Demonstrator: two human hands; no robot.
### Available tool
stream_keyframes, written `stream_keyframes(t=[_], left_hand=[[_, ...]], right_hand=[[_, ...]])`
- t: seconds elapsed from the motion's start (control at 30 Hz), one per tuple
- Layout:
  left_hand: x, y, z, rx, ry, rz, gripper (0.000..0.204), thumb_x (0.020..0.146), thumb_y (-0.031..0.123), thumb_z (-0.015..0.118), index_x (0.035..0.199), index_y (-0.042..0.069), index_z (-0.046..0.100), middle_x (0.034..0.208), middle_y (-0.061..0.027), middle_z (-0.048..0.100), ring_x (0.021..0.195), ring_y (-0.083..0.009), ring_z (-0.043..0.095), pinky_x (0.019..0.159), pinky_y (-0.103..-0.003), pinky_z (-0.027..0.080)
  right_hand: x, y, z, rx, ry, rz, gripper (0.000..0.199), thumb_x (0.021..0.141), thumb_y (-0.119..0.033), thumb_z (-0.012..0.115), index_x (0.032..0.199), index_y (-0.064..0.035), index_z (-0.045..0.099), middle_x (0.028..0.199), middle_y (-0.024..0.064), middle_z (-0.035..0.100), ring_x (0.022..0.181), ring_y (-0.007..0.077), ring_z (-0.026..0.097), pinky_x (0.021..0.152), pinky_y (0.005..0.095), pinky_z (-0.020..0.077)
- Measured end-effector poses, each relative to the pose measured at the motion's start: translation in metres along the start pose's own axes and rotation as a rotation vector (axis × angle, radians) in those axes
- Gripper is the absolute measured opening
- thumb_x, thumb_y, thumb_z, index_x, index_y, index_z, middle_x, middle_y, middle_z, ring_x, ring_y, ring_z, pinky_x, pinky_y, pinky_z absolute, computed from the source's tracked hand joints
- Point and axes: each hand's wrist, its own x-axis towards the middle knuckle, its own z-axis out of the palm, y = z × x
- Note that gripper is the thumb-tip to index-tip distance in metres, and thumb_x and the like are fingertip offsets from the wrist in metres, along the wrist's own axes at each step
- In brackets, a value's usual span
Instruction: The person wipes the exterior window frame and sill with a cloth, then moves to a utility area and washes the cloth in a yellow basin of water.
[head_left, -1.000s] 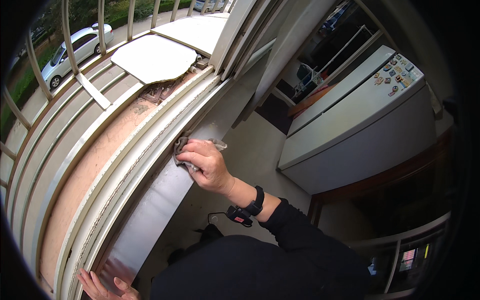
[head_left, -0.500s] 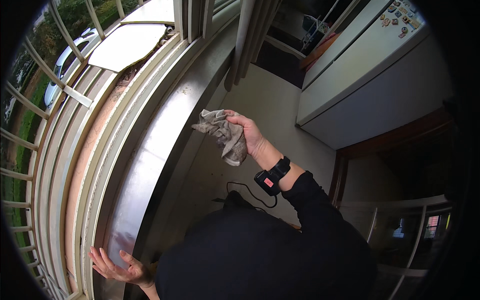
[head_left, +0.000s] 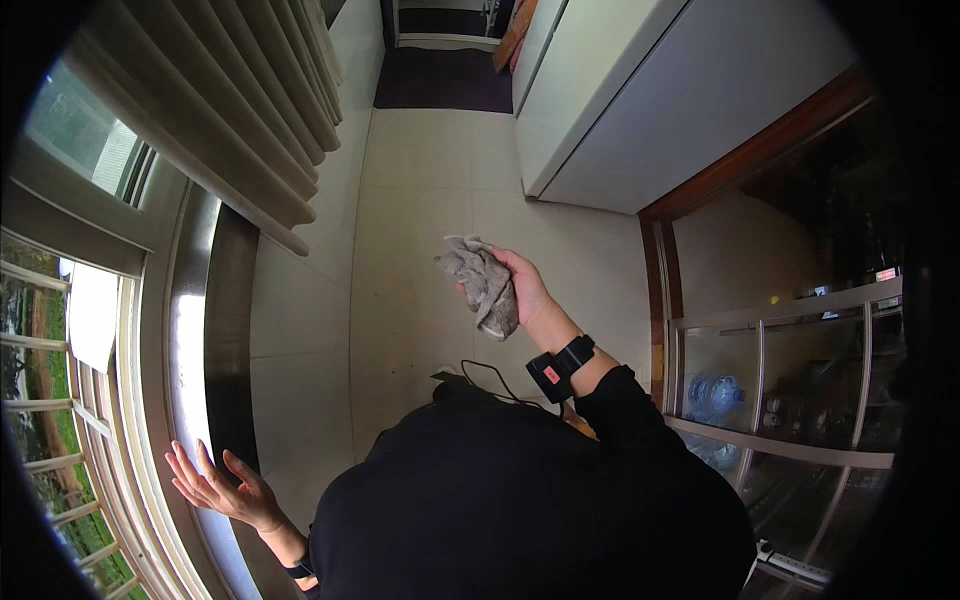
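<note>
Right hand (head_left: 530, 292) grasps gray cloth (head_left: 486, 284) at 12 o'clock, off the sill (head_left: 190, 370); left hand (head_left: 228, 492), 9 o'clock, is released, empty; completed and remaining work: indeterminable.

Looking left now, and catching a beige curtain (head_left: 215, 110) hanging in deep folds! Dropping lower, picking out pale metal bars (head_left: 50, 463) running in front of greenery (head_left: 65, 432) outside. Going to the top, spotting a dark mat (head_left: 440, 80) lying flat beside the pale tiled floor (head_left: 420, 220). Over on the right, taking in the white refrigerator (head_left: 640, 110) standing near a brown wooden frame (head_left: 660, 290), and (squinting into the gloom here) making out a bluish plastic bottle (head_left: 713, 393) showing among the panes of a pale-framed glass partition (head_left: 790, 445)!
</note>
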Motion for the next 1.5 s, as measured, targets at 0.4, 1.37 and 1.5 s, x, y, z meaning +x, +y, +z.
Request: stream_keyframes(t=[0.4,1.37,1.5], left_hand=[[0.073,0.171,0.133,-0.797,-0.702,0.36,0.017,0.081,0.01,0.074,0.077,0.001,0.06,0.09,-0.0135,0.067,0.082,-0.034,0.062,0.074,-0.043,0.049],[0.277,0.449,0.768,-0.778,-1.704,-0.106,0.064,0.091,0.002,0.052,0.153,0.002,0.036,0.152,-0.0234,0.043,0.142,-0.0348,0.041,0.106,-0.035,0.042],[0.273,0.42,0.766,-0.573,-1.953,-0.04,0.059,0.093,0.006,0.051,0.151,0.002,0.04,0.148,-0.0235,0.047,0.139,-0.0343,0.045,0.105,-0.036,0.044]], right_hand=[[-0.063,-0.102,-0.105,0.005,0.314,-0.184,0.043,0.1,-0.028,0.047,0.135,-0.0036,0.054,0.12,0.0182,0.068,0.094,0.036,0.071,0.078,0.0463,0.0589],[0.354,-0.51,-0.044,-0.179,0.123,-0.42,0.029,0.098,-0.016,0.056,0.124,-0.0035,0.059,0.106,0.0105,0.07,0.09,0.0201,0.07,0.077,0.0373,0.0596],[0.405,-0.544,-0.057,-0.098,0.056,-0.36,0.029,0.098,-0.013,0.053,0.124,-0.0016,0.058,0.112,0.0151,0.071,0.095,0.024,0.071,0.077,0.0369,0.0606]])
